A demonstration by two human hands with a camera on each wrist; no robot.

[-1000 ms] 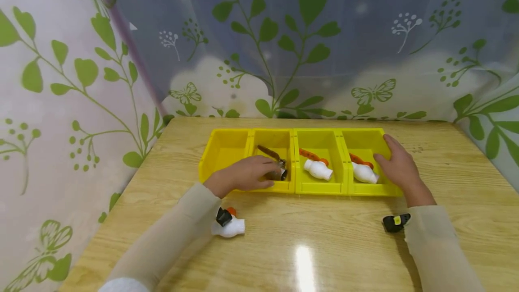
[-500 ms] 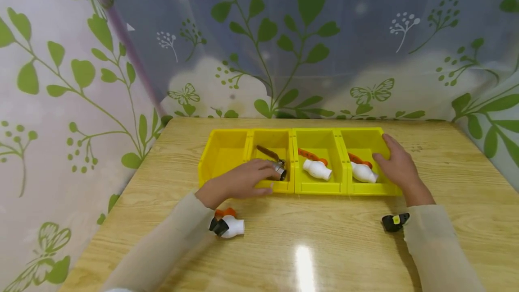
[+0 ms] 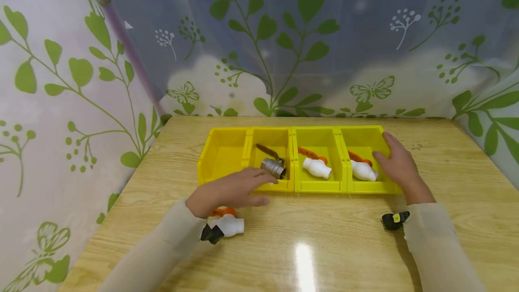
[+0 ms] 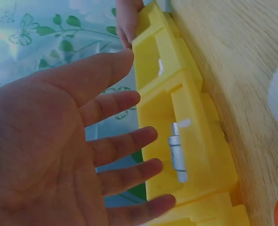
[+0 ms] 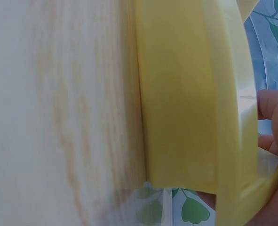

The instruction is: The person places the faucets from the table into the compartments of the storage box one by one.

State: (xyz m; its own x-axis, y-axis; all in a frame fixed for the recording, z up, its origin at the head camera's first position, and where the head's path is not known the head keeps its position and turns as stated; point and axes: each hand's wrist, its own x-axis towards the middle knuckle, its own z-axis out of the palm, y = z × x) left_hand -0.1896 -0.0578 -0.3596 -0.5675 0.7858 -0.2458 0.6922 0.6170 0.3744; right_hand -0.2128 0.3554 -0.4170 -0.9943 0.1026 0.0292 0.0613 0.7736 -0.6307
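Leaf-patterned sheeting (image 3: 361, 26) is hung behind a wooden table (image 3: 348, 247), where four yellow bins (image 3: 320, 187) are set side by side. Just beyond the fingertips of the left hand (image 3: 237, 188), the nearer hand, the metal valve (image 3: 273, 168) is seen in the second bin (image 3: 286, 187), its body slanted from far left to near right. The left fingers are spread, with nothing grasped; whether the bin's lip is touched cannot be told. By the right hand (image 3: 401, 163), the outer wall of the end bin (image 3: 375, 187) is gripped between thumb and fingers. White valves (image 3: 317, 168) are held in the two right-hand bins; another is partly hidden by the left wrist. Since half a second ago, the left hand has been drawn back, and the metal body, then partly covered, has been exposed; the right hand's hold is unchanged.
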